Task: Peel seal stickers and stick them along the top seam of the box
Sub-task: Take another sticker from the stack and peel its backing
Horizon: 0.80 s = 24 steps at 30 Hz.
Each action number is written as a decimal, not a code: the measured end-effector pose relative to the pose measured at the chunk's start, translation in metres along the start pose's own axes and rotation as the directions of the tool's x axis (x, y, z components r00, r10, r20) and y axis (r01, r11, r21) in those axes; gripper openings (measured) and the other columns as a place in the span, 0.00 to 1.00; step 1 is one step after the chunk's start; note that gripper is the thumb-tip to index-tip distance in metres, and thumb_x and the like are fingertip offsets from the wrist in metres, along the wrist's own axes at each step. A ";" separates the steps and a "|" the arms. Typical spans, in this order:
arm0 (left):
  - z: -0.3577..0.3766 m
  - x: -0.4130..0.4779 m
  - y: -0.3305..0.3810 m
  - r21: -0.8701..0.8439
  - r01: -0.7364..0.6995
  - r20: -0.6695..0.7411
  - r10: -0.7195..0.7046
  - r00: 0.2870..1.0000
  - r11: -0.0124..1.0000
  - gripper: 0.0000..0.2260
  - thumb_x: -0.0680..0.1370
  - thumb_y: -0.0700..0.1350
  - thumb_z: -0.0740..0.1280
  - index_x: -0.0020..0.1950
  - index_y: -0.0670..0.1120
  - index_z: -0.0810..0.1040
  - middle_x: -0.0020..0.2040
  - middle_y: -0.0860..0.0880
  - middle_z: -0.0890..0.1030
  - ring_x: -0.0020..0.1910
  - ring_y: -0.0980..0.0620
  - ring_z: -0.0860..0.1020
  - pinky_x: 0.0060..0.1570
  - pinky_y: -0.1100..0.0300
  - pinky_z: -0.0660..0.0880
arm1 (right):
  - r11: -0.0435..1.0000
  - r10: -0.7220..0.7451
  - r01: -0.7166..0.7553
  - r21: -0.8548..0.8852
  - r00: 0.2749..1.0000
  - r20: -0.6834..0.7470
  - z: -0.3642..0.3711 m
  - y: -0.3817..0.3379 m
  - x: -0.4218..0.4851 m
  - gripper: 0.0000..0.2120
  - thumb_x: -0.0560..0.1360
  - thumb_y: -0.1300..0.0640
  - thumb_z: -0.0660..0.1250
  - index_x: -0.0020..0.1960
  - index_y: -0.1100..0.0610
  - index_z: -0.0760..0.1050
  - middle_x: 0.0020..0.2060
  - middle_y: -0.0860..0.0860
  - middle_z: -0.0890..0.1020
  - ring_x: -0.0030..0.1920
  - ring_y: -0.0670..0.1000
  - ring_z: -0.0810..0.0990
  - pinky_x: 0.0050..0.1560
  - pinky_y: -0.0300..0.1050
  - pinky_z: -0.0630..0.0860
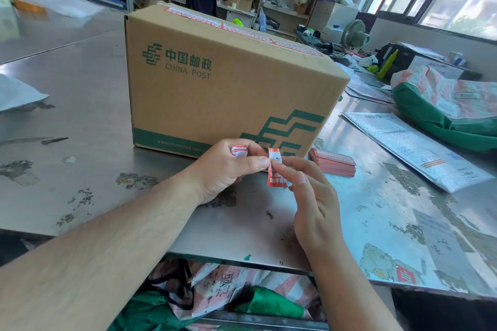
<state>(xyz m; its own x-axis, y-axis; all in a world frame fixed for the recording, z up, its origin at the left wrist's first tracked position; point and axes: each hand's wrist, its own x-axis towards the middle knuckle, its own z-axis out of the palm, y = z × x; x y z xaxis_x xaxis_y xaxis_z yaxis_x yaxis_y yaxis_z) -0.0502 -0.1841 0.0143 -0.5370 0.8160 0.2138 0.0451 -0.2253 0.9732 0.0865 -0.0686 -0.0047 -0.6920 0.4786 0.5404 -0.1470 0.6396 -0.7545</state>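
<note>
A brown China Post cardboard box (228, 83) stands on the steel table, with red and white seal stickers (242, 28) running along its top seam. In front of the box, my left hand (223, 169) and my right hand (309, 196) both pinch one red and white seal sticker (275, 169), held upright between their fingertips. My left hand also holds crumpled backing paper (238, 150) in its fingers. A stack of seal stickers (333, 162) lies on the table by the box's near right corner.
White padded mailers (414, 148) and a green and white woven sack (451, 113) lie to the right. A plastic bag (16, 94) sits at the left edge. More sacks (242, 295) lie below the table edge. A person sits far behind the box.
</note>
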 end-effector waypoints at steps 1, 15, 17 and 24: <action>0.000 0.000 -0.001 0.002 -0.004 -0.003 0.004 1.000 1.000 0.04 0.68 0.45 0.73 0.35 0.50 0.80 0.27 0.56 0.73 0.25 0.60 0.66 0.27 0.69 0.62 | 1.000 -0.008 0.008 0.004 1.000 -0.003 0.000 0.000 0.000 0.21 0.80 0.46 0.54 0.54 0.48 0.86 0.55 0.43 0.81 0.60 0.46 0.79 0.55 0.44 0.75; 0.005 -0.002 0.005 0.030 0.003 -0.015 -0.002 1.000 1.000 0.10 0.79 0.30 0.63 0.40 0.41 0.73 0.26 0.59 0.77 0.25 0.64 0.73 0.28 0.76 0.66 | 0.997 -0.037 0.036 -0.072 0.999 -0.011 -0.001 0.009 0.002 0.23 0.81 0.46 0.53 0.61 0.54 0.83 0.55 0.47 0.80 0.58 0.43 0.78 0.57 0.33 0.70; 0.005 -0.002 0.005 0.045 -0.003 -0.012 0.003 1.000 0.999 0.09 0.79 0.31 0.63 0.40 0.40 0.73 0.26 0.59 0.77 0.25 0.64 0.73 0.28 0.76 0.66 | 0.996 -0.048 0.049 -0.078 0.999 0.016 0.000 0.008 0.002 0.22 0.81 0.47 0.53 0.61 0.53 0.83 0.54 0.46 0.81 0.57 0.43 0.79 0.56 0.35 0.71; 0.007 -0.003 0.007 0.080 0.017 -0.009 -0.016 1.000 0.997 0.09 0.79 0.31 0.63 0.41 0.41 0.74 0.25 0.60 0.77 0.24 0.65 0.73 0.28 0.77 0.66 | 0.991 -0.103 0.109 -0.082 0.992 0.073 0.000 0.007 0.002 0.21 0.82 0.50 0.53 0.59 0.52 0.84 0.51 0.48 0.82 0.55 0.45 0.80 0.54 0.38 0.74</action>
<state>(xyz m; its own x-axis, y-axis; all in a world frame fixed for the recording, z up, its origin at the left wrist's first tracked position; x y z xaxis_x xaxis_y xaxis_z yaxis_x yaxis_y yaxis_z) -0.0424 -0.1841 0.0210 -0.5451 0.8149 0.1972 0.1035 -0.1680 0.9803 0.0844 -0.0630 -0.0086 -0.7231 0.3652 0.5863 -0.1624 0.7352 -0.6582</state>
